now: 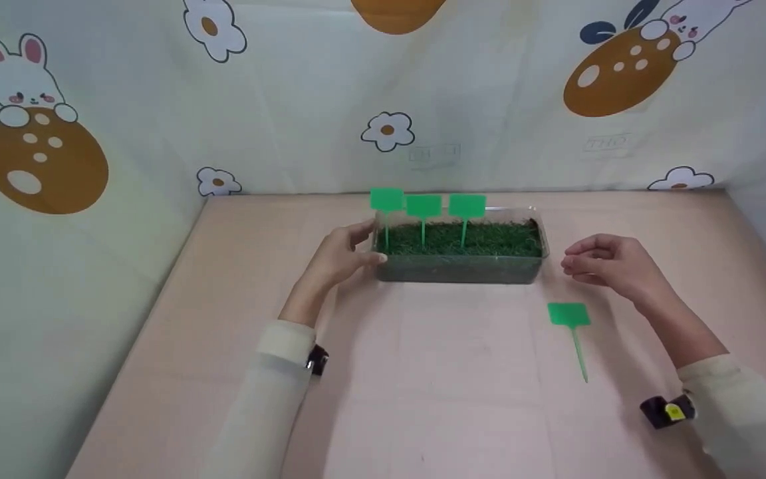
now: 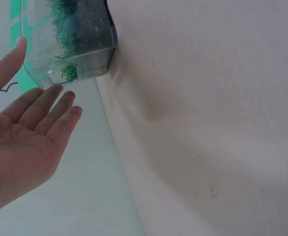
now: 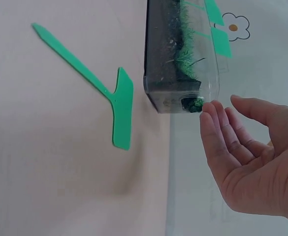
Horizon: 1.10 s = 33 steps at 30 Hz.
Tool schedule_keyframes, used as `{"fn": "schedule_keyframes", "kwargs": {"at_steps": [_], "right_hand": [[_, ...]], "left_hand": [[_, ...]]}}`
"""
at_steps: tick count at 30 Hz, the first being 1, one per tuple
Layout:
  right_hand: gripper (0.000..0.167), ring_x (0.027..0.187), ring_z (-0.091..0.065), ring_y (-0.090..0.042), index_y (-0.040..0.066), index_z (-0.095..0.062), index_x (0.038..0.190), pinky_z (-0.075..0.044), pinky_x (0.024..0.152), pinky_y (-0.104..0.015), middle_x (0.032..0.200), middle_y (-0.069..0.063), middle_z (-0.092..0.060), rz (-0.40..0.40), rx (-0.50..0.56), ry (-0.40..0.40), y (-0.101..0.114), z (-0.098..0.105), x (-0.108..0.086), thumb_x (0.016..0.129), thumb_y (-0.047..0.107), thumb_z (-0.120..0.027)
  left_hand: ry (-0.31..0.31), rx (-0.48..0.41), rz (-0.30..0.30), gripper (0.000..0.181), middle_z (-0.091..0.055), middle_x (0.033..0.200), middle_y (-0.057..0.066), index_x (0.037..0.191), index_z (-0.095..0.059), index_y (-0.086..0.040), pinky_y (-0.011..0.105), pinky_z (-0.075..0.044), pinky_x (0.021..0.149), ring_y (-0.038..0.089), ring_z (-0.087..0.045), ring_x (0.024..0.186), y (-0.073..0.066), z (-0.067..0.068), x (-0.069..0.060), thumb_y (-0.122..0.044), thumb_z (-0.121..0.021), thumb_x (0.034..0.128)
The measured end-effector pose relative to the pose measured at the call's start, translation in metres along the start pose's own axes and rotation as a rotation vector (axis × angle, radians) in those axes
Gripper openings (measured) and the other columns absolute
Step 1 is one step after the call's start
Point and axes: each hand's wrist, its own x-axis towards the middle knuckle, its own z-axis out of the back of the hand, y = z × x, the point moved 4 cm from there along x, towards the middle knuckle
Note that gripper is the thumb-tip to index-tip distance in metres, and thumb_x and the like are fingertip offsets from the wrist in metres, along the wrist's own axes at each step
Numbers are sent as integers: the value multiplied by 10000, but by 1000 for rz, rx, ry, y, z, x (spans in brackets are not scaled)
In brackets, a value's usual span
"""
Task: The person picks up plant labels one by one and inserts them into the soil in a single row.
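Observation:
A clear plastic box (image 1: pixel 459 271) holds dark soil under green grass (image 1: pixel 499 241). Upright in its left half stand three green plant labels (image 1: pixel 467 205). My left hand (image 1: pixel 340 256) is at the box's left end, thumb by the front corner and fingers by the end wall; the left wrist view shows fairly straight fingers (image 2: pixel 45 115) at the rim, firm contact unclear. Just off the right end, my right hand (image 1: pixel 612 263) hovers with loosely bent fingers and nothing in them. One more green plant label (image 1: pixel 569 314) lies flat on the table, in front of that hand.
The pinkish table (image 1: pixel 436 372) runs back to a pale wall covering (image 1: pixel 303 100) printed with rabbits and flowers. A dark wrist device (image 1: pixel 667 411) sits by the right sleeve, another (image 1: pixel 317 360) by the left.

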Motion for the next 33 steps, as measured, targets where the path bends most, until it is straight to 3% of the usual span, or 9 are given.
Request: {"fn": "schedule_keyframes", "kwargs": {"at_steps": [11,17,25,33], "right_hand": [[457,832,-700,47,-89,-550,1241,-586,769,-153,912,139,-744,-56,-41,65,-12,1,-5,950,237,-681],[486,834,-723,-7,-85,-572,1227,-596,785,-183,924,99,-756,-71,-80,80,-16,2,-9,926,269,-714],[418,848,-732,-23,-65,-587,1180,-595,796,-189,947,67,-763,-106,-98,150,-22,2,-12,942,262,-694],[384,817,-719,-42,-88,-618,1153,-594,767,-191,934,7,-760,-121,-193,223,-25,6,-14,956,238,-671]], "left_hand": [[12,5,-12,704,-427,1575,76,1534,-400,-173,439,-345,1214,308,-385,1471,0,1,0,-179,-727,911],[4,0,-2,694,-423,1579,68,1532,-405,-179,439,-338,1218,303,-382,1474,0,1,0,-175,-723,915],[2,4,8,696,-422,1580,66,1531,-407,-187,441,-343,1216,294,-384,1474,-1,1,0,-184,-726,912],[11,5,8,703,-417,1582,67,1533,-402,-177,433,-341,1217,296,-379,1476,-1,1,1,-179,-730,910]]}}
